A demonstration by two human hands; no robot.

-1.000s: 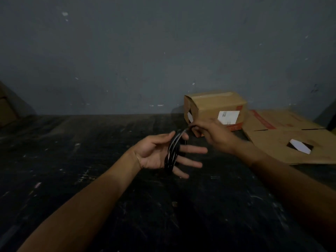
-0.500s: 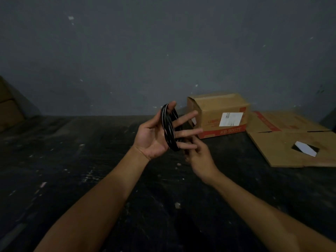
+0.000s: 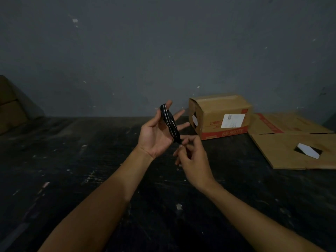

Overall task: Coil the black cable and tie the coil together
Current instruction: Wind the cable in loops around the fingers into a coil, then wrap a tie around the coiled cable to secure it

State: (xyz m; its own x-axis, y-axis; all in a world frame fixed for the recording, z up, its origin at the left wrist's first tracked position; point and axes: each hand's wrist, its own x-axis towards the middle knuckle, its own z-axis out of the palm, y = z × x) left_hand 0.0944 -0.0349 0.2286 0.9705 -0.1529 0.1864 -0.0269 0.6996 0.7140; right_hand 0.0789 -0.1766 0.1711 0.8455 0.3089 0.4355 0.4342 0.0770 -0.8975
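The black cable (image 3: 170,123) is wound in several loops around the spread fingers of my left hand (image 3: 156,135), which is raised palm-up above the dark table. The coil runs from the index fingertip down past the little finger. My right hand (image 3: 192,157) sits just below and to the right, its thumb and fingers pinched on the cable's loose end at the bottom of the coil. The end itself is mostly hidden between those fingertips.
A cardboard box (image 3: 221,116) with a white label stands at the back right against the grey wall. A flattened cardboard sheet (image 3: 294,142) lies to its right. The dark, scuffed table (image 3: 72,170) spreads under both arms. Another brown box (image 3: 11,104) sits at far left.
My left hand lifted and turned palm-up with the coil on it. My right hand dropped from the coil's top to beneath it and now pinches the cable end.
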